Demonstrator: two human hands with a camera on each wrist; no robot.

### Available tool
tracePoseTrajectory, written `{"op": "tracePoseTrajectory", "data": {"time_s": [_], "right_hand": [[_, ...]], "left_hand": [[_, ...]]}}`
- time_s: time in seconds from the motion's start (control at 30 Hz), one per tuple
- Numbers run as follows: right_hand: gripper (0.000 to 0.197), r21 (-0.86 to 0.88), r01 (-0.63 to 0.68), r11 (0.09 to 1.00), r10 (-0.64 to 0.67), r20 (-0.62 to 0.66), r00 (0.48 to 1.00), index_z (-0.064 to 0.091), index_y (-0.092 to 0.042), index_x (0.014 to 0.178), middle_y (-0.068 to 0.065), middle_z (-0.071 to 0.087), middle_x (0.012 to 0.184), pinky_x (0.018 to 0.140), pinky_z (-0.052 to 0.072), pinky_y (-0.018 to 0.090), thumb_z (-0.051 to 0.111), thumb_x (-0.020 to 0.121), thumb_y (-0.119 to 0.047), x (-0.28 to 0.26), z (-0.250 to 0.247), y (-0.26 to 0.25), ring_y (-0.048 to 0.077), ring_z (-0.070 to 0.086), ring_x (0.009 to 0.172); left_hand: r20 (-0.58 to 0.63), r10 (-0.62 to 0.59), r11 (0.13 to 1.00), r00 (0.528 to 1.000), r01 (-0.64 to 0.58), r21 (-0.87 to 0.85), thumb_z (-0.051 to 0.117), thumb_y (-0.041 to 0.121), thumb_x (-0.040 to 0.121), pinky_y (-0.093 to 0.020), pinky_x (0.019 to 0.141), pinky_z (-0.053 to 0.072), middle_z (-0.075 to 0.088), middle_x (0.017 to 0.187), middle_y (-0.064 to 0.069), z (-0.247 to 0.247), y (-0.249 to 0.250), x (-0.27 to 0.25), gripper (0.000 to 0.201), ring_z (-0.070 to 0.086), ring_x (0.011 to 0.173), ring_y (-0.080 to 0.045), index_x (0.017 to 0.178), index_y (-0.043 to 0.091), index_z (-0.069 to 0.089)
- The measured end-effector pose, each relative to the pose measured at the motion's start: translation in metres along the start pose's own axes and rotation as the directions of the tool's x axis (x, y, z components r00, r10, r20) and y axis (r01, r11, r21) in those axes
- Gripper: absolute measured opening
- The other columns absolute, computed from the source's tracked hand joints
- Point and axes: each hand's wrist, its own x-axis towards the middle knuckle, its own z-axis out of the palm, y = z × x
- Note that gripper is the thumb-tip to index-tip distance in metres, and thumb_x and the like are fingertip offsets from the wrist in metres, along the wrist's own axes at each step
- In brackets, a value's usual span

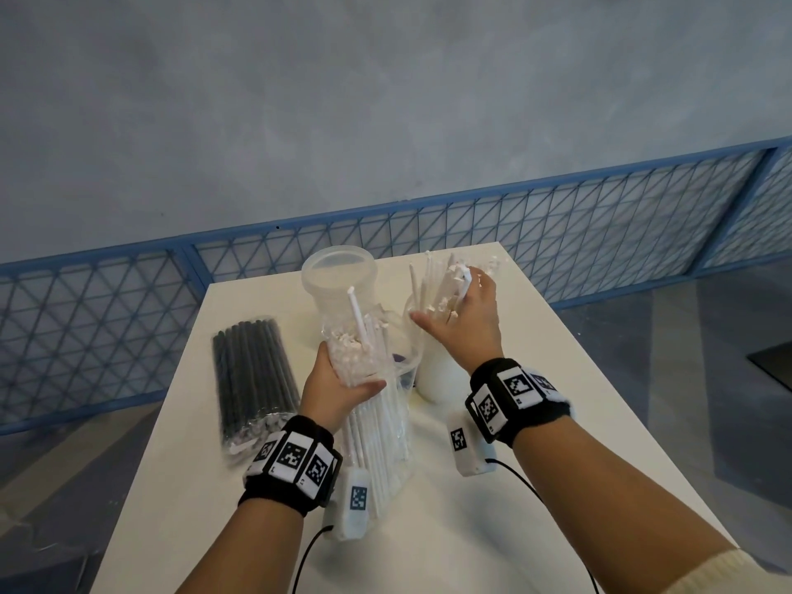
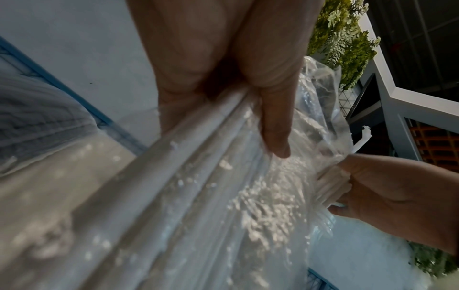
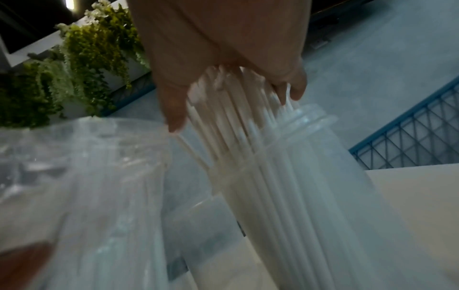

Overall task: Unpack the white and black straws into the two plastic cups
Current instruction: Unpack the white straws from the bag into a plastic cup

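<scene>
Item: your left hand (image 1: 338, 385). It grips the clear plastic bag of white straws (image 1: 377, 426) near its open top, fingers and thumb curled round the bundle, and holds it raised and roughly upright over the white table (image 1: 493, 529). One straw stands higher than the rest at the bag's mouth. In the left wrist view the fingers (image 2: 273, 117) press into the film over the straws.

Item: your right hand (image 1: 465, 317). It clasps a bunch of white straws (image 1: 433, 285) whose lower ends stand inside the right plastic cup (image 1: 437, 379); the fingers are wrapped round the upper part of the bunch, and ragged paper ends stick up above the hand. The right wrist view shows the straws (image 3: 261, 157) running down from your fingers into the cup (image 3: 323, 176).

Item: the second plastic cup (image 1: 338, 276). It stands at the far side of the table, behind the raised bag and just left of the first cup. Whether anything lies in it, you cannot tell.

Item: the pack of black straws (image 1: 253, 379). It lies flat on the table's left side, sealed in clear wrap, apart from both hands.

Item: surroundings. A blue mesh fence (image 1: 557, 225) runs behind the table against a grey wall. Bands with black-and-white markers sit on both wrists.
</scene>
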Motion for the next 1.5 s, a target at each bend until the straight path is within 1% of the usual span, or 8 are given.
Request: {"op": "tracePoseTrajectory", "data": {"time_s": [0.27, 0.53, 0.63, 0.73, 0.83, 0.93, 1.2, 1.5], "right_hand": [[0.028, 0.072, 0.078, 0.994, -0.079, 0.018, 0.997, 0.052, -0.002, 0.101, 0.016, 0.049, 0.097, 0.072, 0.035, 0.023, 0.056, 0.075, 0.007, 0.013, 0.007, -0.003, 0.031, 0.051, 0.088], [0.045, -0.081, 0.112, 0.99, -0.117, -0.048, 0.992, 0.051, -0.015, 0.121, 0.008, 0.048, 0.124, 0.102, 0.032, 0.033, 0.066, 0.078, -0.018, 0.022, -0.008, -0.024, 0.021, 0.044, 0.113], [0.021, 0.13, 0.304, 0.944, -0.259, -0.282, 0.924, 0.055, -0.014, 0.104, 0.002, 0.058, 0.101, 0.085, 0.041, 0.018, 0.062, 0.084, -0.017, -0.002, -0.018, -0.042, 0.004, 0.049, 0.089], [0.006, 0.164, 0.335, 0.928, -0.338, -0.009, 0.941, 0.06, -0.016, 0.087, -0.006, 0.062, 0.076, 0.068, 0.047, 0.013, 0.056, 0.089, -0.012, -0.032, -0.017, -0.052, 0.005, 0.058, 0.07], [0.014, -0.112, 0.322, 0.94, -0.279, 0.292, 0.915, 0.066, -0.011, 0.093, 0.001, 0.071, 0.082, 0.083, 0.048, 0.031, 0.053, 0.09, -0.016, -0.047, -0.006, -0.043, 0.017, 0.066, 0.077], [0.018, -0.366, 0.423, 0.829, -0.35, 0.252, 0.902, 0.068, -0.015, 0.091, -0.001, 0.072, 0.084, 0.087, 0.028, 0.028, 0.052, 0.087, -0.02, -0.055, -0.003, -0.043, 0.019, 0.067, 0.078], [0.033, -0.215, 0.259, 0.941, -0.155, 0.408, 0.9, 0.052, -0.007, 0.125, 0.013, 0.063, 0.114, 0.086, 0.045, 0.03, 0.043, 0.096, -0.021, -0.068, 0.005, -0.047, 0.026, 0.06, 0.102], [0.041, -0.083, 0.175, 0.981, -0.109, 0.507, 0.855, 0.056, 0.001, 0.114, 0.016, 0.056, 0.114, 0.091, 0.046, 0.038, 0.07, 0.078, -0.016, -0.056, 0.003, -0.041, 0.03, 0.056, 0.105]], "left_hand": [[0.053, 0.009, 1.0, 0.999, -0.008, -0.012, 0.081, -0.002, 0.062, -0.019, 0.08, 0.047, 0.062, 0.11, 0.002, 0.001, 0.002, -0.003, 0.074, 0.059, 0.103, -0.014, 0.124, 0.015, 0.043], [0.043, -0.02, 1.0, 0.999, 0.019, 0.024, 0.084, 0.007, 0.06, -0.039, 0.098, 0.048, 0.06, 0.121, -0.003, -0.001, -0.004, 0.001, 0.081, 0.057, 0.113, -0.02, 0.128, 0.018, 0.042], [0.04, -0.017, 1.0, 0.999, 0.017, 0.016, 0.084, 0.006, 0.06, -0.033, 0.094, 0.047, 0.059, 0.122, -0.002, -0.002, -0.003, 0.0, 0.08, 0.056, 0.113, -0.019, 0.127, 0.019, 0.042], [0.047, -0.006, 1.0, 0.999, 0.006, -0.006, 0.083, 0.003, 0.06, -0.031, 0.092, 0.049, 0.06, 0.12, -0.002, -0.002, -0.002, -0.002, 0.08, 0.058, 0.111, -0.018, 0.127, 0.017, 0.042], [0.048, 0.015, 1.0, 0.999, -0.014, -0.023, 0.083, 0.002, 0.059, -0.033, 0.092, 0.05, 0.061, 0.119, -0.001, -0.002, -0.002, -0.005, 0.08, 0.059, 0.111, -0.017, 0.127, 0.017, 0.042], [0.04, 0.017, 1.0, 0.999, -0.016, -0.02, 0.085, 0.007, 0.058, -0.034, 0.093, 0.05, 0.061, 0.119, -0.001, -0.002, -0.002, -0.009, 0.082, 0.059, 0.111, -0.017, 0.127, 0.018, 0.042], [0.022, 0.011, 1.0, 1.0, -0.011, 0.008, 0.086, 0.007, 0.057, -0.033, 0.088, 0.051, 0.063, 0.114, -0.002, -0.005, -0.002, -0.019, 0.076, 0.061, 0.106, -0.018, 0.121, 0.014, 0.046], [0.203, 0.061, 0.994, 0.977, -0.04, -0.106, 0.074, -0.017, 0.062, -0.014, 0.07, 0.051, 0.065, 0.106, 0.002, -0.008, 0.008, -0.03, 0.069, 0.066, 0.091, 0.001, 0.119, 0.012, 0.047]]}}
